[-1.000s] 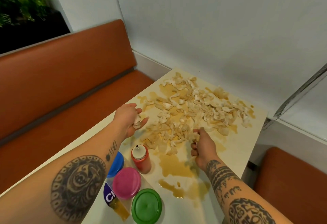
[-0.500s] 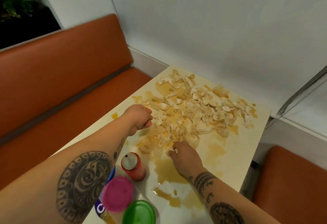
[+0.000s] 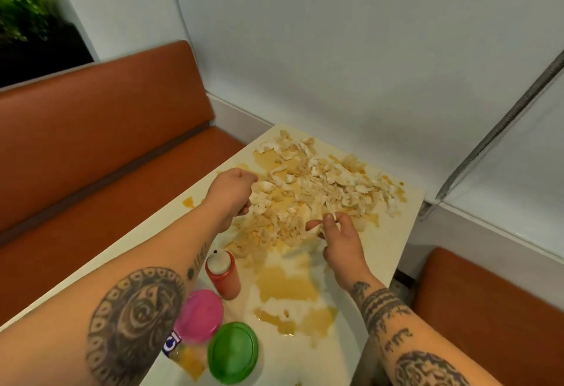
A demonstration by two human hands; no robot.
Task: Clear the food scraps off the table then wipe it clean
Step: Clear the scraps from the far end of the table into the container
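A heap of pale food scraps [image 3: 323,187] lies across the far half of the cream table [image 3: 393,242], soaked in yellow-brown sauce [image 3: 283,285] that also pools nearer to me. My left hand [image 3: 233,192] sits at the heap's left edge with its fingers curled around several scraps. My right hand [image 3: 338,236] is at the heap's near edge, its fingers and thumb pinching a clump of scraps just above the table.
An orange squeeze bottle with a white cap [image 3: 221,272] stands near my left forearm. Containers with a pink lid [image 3: 200,315] and a green lid [image 3: 233,352] stand nearer. Orange bench seats [image 3: 91,147] flank the table; a white wall [image 3: 335,50] backs it.
My left hand moved from a raised, scrap-holding pose down to the heap's left edge. My right hand shifted left, then rose slightly, pinching a clump. The camera view swung a little.
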